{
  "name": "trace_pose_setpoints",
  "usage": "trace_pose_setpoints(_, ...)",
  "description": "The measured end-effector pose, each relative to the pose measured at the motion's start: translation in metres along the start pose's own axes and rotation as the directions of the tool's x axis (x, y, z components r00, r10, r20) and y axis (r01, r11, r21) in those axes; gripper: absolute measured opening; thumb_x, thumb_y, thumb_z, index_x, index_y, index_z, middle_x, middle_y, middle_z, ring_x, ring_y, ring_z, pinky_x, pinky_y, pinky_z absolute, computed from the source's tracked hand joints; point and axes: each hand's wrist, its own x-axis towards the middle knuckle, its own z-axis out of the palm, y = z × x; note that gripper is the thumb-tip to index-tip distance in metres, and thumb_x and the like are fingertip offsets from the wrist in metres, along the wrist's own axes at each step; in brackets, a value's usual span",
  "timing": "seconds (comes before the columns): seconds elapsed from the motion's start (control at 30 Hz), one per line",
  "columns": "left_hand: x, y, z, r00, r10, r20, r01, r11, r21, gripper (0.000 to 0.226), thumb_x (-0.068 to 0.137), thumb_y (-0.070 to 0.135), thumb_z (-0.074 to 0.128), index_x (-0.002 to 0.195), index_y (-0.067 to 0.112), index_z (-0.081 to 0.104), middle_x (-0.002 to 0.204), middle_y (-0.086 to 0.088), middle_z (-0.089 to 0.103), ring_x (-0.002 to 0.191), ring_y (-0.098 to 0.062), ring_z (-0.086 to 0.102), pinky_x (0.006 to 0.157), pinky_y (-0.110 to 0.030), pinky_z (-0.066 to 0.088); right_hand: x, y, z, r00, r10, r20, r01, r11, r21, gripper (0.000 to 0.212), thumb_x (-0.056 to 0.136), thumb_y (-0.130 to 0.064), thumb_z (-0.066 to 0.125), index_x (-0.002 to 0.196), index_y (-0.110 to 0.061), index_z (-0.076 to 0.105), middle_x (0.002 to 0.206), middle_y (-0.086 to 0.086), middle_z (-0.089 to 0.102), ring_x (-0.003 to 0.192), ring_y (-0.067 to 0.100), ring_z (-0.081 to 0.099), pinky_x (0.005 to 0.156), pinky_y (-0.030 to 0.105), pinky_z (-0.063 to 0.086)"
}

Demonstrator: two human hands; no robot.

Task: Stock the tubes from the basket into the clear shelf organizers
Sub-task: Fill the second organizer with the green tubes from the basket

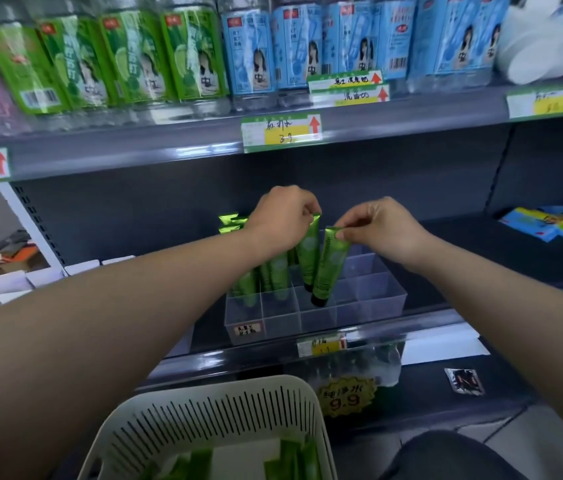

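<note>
While the right hand (385, 225) pinches the crimped top of one green plastic tube (329, 268) and the left hand (282, 211) pinches a second green tube (309, 254), both stand cap-down in the clear divided plastic organizer (373, 299) — left cells stocked, right cells vacant; the pale slotted basket (211, 407) holds more.

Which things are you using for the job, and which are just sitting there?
Job: left hand, right hand, green tubes, clear organizer, basket.
Lying about: green bottles, blue bottles, price tag, blue packets, white boxes.
</note>
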Motion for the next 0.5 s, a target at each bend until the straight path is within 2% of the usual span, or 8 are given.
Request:
trace_pose_setpoints(0.17,0.022,-0.012,0.012,1.0,0.001,-0.013,-0.001,1.0,0.002,0.024,0.089,0.01,0.054,0.105,0.018,0.07,0.104,-0.001,0.071,0.099,-0.018,0.063,0.081,-0.019,0.042,0.024,0.014,0.006,0.999,-0.032,-0.032,0.032,0.999,-0.021,0.01,0.078,-0.006,0.073,0.078,-0.016,0.073,0.076,0.003,0.069,0.073,0.011,0.062,0.078,0.03,0.053)
trace_pose_setpoints(0.33,0.042,-0.028,0.026,1.0,0.006,0.011,-0.006,0.999,0.034,0.026,0.089,0.01,0.053,0.105,0.018,0.071,0.108,-0.002,0.07,0.102,-0.02,0.063,0.086,-0.024,0.046,0.045,0.022,0.013,0.996,-0.075,-0.055,0.073,0.997,-0.036,0.008,0.08,-0.005,0.07,0.083,-0.011,0.073,0.075,-0.001,0.067,0.062,-0.002,0.056,0.063,0.006,0.045)
trace_pose_setpoints(0.43,0.051,-0.036,0.035,0.999,-0.022,0.041,0.021,0.999,0.039,0.026,0.089,0.011,0.053,0.106,0.019,0.07,0.11,-0.004,0.069,0.104,-0.023,0.062,0.088,-0.027,0.047,0.056,0.03,0.019,0.996,-0.07,-0.048,0.068,0.997,-0.038,0.009,0.081,-0.004,0.069,0.085,-0.012,0.073,0.073,-0.005,0.064,0.056,-0.011,0.054,0.06,0.001,0.042)
trace_pose_setpoints(0.5,0.055,-0.04,0.041,0.997,-0.035,0.065,0.031,0.998,0.059,0.027,0.089,0.01,0.052,0.108,0.019,0.07,0.111,-0.005,0.069,0.104,-0.023,0.062,0.088,-0.027,0.046,0.062,0.034,0.024,0.997,-0.071,-0.028,0.069,0.997,-0.044,0.009,0.082,-0.004,0.069,0.086,-0.011,0.072,0.074,-0.004,0.064,0.057,-0.011,0.054,0.06,0.0,0.041)
